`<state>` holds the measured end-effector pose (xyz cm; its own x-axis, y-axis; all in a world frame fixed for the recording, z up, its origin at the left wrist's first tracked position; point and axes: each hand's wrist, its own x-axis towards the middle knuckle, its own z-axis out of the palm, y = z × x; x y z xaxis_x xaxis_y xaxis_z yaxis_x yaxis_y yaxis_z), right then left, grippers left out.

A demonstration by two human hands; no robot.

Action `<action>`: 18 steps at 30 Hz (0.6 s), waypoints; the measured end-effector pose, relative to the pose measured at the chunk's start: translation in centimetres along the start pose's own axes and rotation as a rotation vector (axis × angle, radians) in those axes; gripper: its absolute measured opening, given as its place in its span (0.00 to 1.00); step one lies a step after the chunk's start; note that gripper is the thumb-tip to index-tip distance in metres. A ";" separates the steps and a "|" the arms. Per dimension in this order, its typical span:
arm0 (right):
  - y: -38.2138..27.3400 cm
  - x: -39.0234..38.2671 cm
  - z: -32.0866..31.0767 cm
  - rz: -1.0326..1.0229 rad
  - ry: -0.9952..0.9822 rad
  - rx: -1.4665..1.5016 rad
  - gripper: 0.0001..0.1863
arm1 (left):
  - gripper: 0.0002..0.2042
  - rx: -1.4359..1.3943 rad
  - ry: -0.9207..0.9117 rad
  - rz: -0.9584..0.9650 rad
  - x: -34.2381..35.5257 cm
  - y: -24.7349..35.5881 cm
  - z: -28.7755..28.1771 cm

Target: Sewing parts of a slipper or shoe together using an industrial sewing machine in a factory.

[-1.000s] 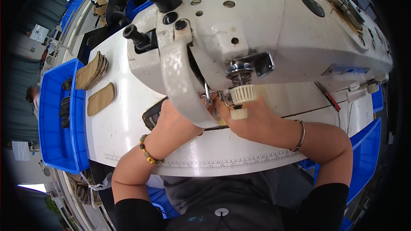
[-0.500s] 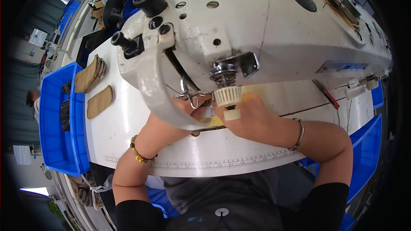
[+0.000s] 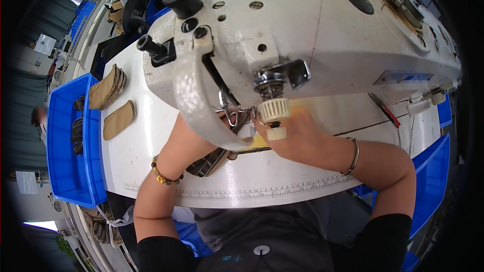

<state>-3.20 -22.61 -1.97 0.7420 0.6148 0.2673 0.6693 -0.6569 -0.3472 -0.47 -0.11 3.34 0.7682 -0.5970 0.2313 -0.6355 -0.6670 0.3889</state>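
Note:
A white sewing machine [image 3: 242, 35] fills the upper middle, and its curved guard and tension knob [image 3: 275, 110] block part of my view of both hands. Left of the needle area, my left hand [image 3: 194, 133] is closed on a dark fabric piece with a lighter edge [image 3: 206, 165], which sticks out below the hand toward the front. My right hand [image 3: 292, 131] is close to the presser foot on the right; its fingertips are hidden behind the knob. Between the hands, a yellow patch [image 3: 259, 142] shows on the machine bed.
At left on the white table [image 3: 242, 194] are a stack of tan fabric pieces [image 3: 107, 88] and a single tan piece [image 3: 119, 120]. A blue bin [image 3: 70, 171] with dark pieces stands beside them. Red-handled snippers [image 3: 388, 113] lie at right. A ruler scale runs along the front edge.
The dark fabric piece now shows below my left hand, where bare table was visible before. My left hand has shifted slightly; my right hand has barely moved.

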 end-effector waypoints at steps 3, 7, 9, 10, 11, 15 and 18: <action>0.1 -0.1 -0.1 -0.171 0.214 -0.102 0.06 | 0.09 -0.086 0.092 -0.022 0.0 -1.1 0.7; -0.2 -0.2 -0.5 -0.193 0.147 -0.098 0.05 | 0.11 -0.241 0.048 -0.117 -0.1 0.0 0.8; -0.5 -0.4 -0.5 -0.198 0.111 -0.095 0.05 | 0.13 -0.140 -0.041 -0.122 -0.8 -0.3 1.3; -0.5 -0.4 -0.5 -0.195 0.132 -0.077 0.06 | 0.12 -0.008 -0.136 -0.188 -0.9 0.5 1.0; -0.5 -0.4 -0.4 -0.192 0.153 -0.059 0.06 | 0.12 -0.008 -0.136 -0.186 -1.0 0.7 1.4; -0.3 -0.5 -0.1 -0.141 0.003 -0.045 0.09 | 0.11 0.243 0.055 0.136 -1.7 0.5 2.1; -0.9 -0.6 0.4 -0.020 0.083 0.070 0.08 | 0.12 0.246 0.004 0.156 -1.6 0.0 1.9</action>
<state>-4.23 -22.22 -2.19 0.7309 0.5873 0.3476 0.6820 -0.6110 -0.4019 -1.84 0.02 1.21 0.6597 -0.6993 0.2751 -0.7453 -0.6557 0.1208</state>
